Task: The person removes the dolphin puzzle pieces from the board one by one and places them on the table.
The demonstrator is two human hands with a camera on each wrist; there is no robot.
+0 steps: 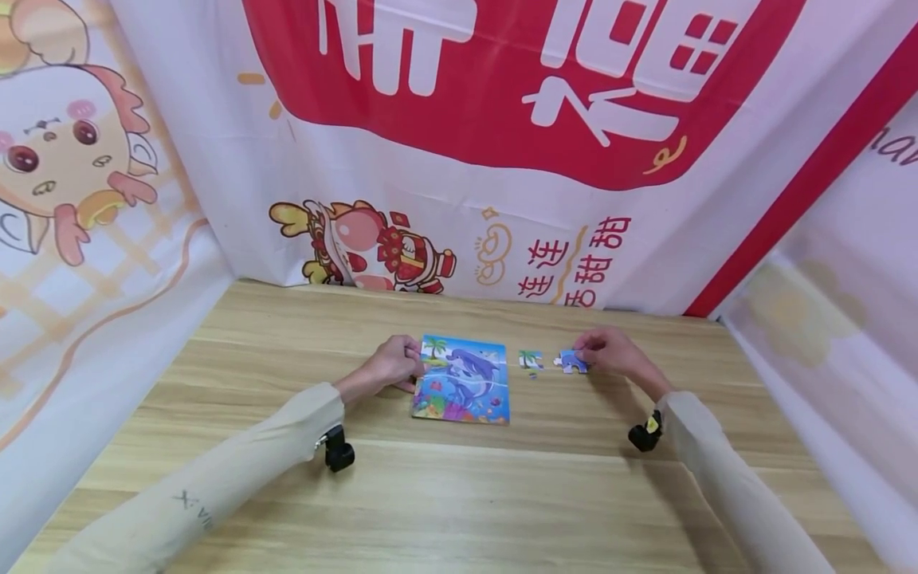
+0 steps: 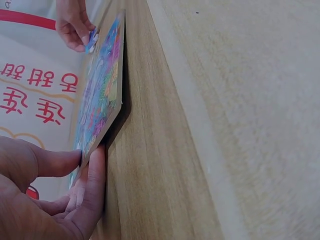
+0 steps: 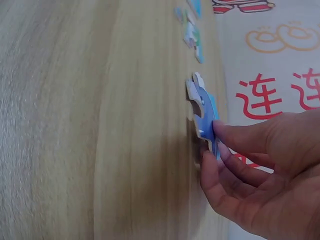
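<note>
A square picture board (image 1: 466,381) with a dolphin and sea scene lies on the wooden table. My left hand (image 1: 393,363) pinches its left edge, thumb on top and fingers beneath; in the left wrist view the board (image 2: 102,82) is tilted slightly off the tabletop. To the right of the board a puzzle piece (image 1: 531,360) with a palm tree lies flat. Beyond it, my right hand (image 1: 608,351) pinches a blue dolphin puzzle piece (image 3: 203,107) between thumb and fingers. That piece is held tilted at the table surface.
The wooden table (image 1: 459,494) reaches up to a white cloth backdrop (image 1: 459,215) with red print. Printed cloth walls (image 1: 72,263) stand at both sides. A small black camera (image 1: 339,449) is strapped at the left wrist, another (image 1: 646,433) at the right.
</note>
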